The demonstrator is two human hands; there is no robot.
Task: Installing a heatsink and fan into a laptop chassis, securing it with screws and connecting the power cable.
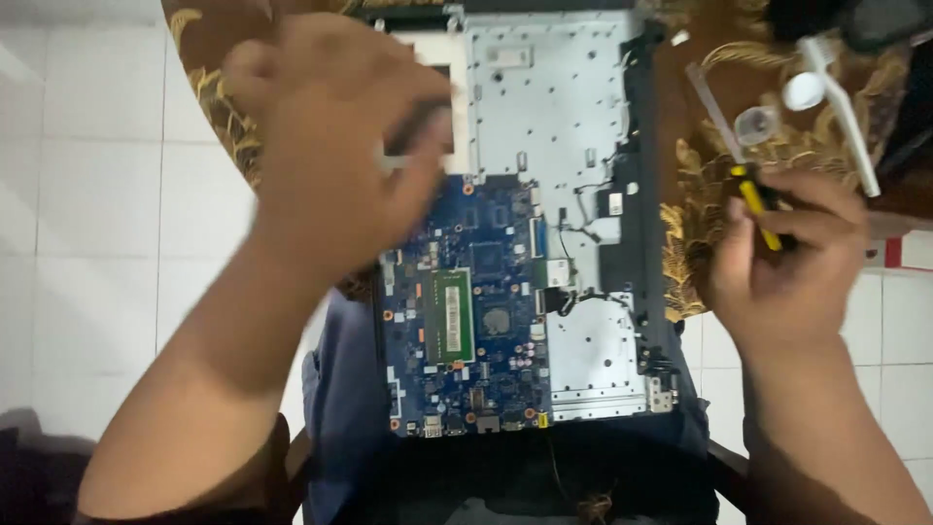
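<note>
Head-camera view: an opened laptop chassis of silver metal and black plastic (573, 146) lies on the person's lap and against a brown, gold-patterned cloth (695, 185), its blue circuit board (457, 311) exposed with a green memory module (452, 316) at centre. Blurred, the left hand (335, 146) hovers over the board's upper edge, fingers curled around a small dark object that cannot be identified. To the chassis's right, the right hand (787, 258) grips a yellow-and-black screwdriver (756, 206).

Left hand (330, 146) hangs over the motherboard's (476, 311) upper left; its lower half lies unobstructed.
</note>
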